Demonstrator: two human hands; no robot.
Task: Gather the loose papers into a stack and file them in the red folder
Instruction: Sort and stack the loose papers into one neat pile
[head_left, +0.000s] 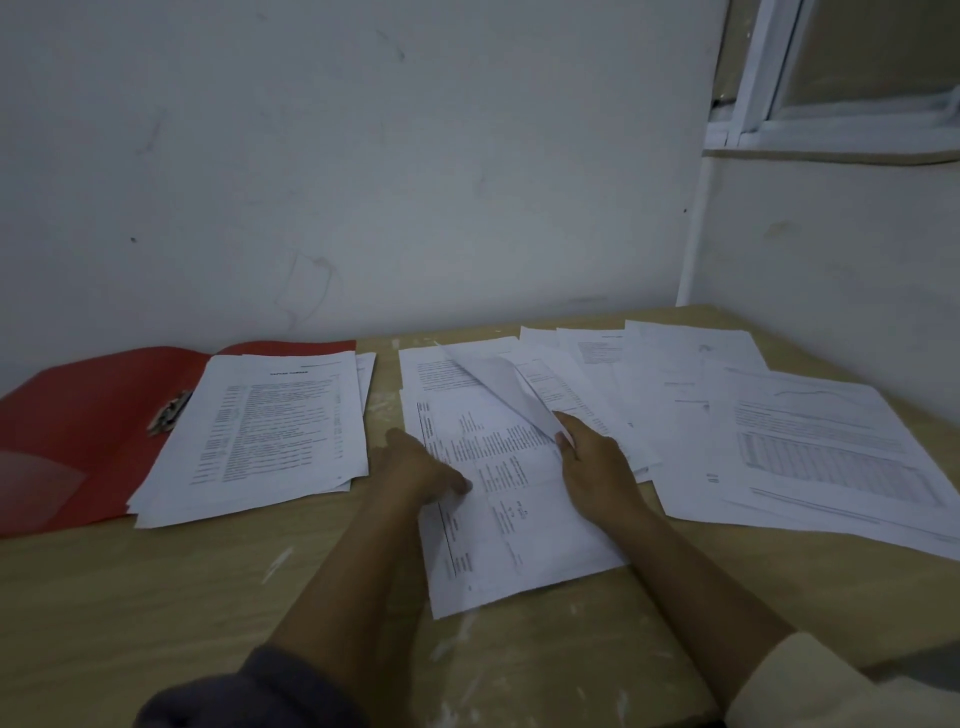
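A red folder (78, 415) lies open at the table's left, with a metal clip (169, 410) near its spine. A stack of printed sheets (270, 431) rests on its right half. Several loose papers (779, 436) are spread over the right side of the table. In the middle lies a printed sheet (509, 519). My left hand (421, 467) presses flat on that sheet's left edge. My right hand (592, 462) pinches the corner of a lifted, curling sheet (498, 379) above it.
The wooden table (208, 597) stands in a corner, with a white wall behind and another at the right. A window frame (753, 78) is at the upper right. Pale smears mark the tabletop.
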